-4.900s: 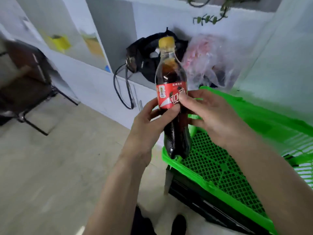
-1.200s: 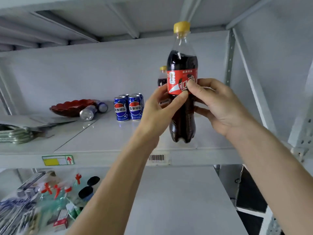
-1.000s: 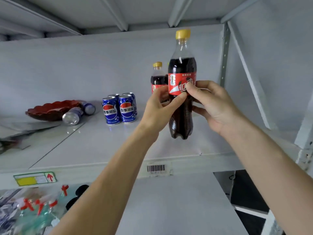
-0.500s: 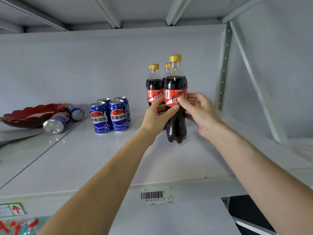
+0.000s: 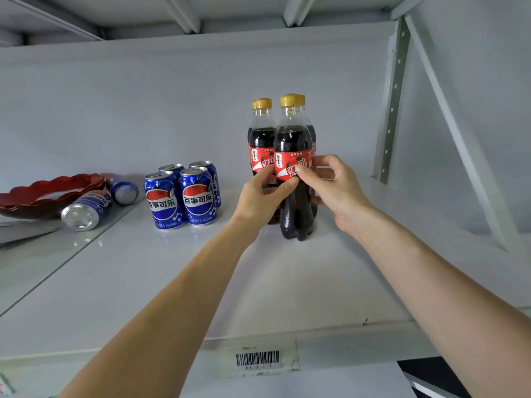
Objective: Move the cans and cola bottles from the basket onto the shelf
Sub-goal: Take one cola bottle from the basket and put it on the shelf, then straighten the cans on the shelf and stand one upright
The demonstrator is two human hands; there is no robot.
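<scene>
The cola bottle (image 5: 294, 179) is held upright, long axis vertical, at the red label by both hands; left hand (image 5: 263, 196) is wrapped on its left side w/ thumb across the front, right hand (image 5: 333, 186) pinches it from the right; neither is nearer. Its base appears to be on, or just touching, the shelf (image 5: 178, 282); contact can't be confirmed. Three more cola bottles (image 5: 261, 142) stand directly behind and to the left, touching or nearly so. Four upright Pepsi cans (image 5: 184, 196) are grouped near, on the left; two toppled cans (image 5: 86, 209) lie beyond by a red dish (image 5: 43, 193). Withdrawal path toward the shelf edge is judged unobstructed.
</scene>
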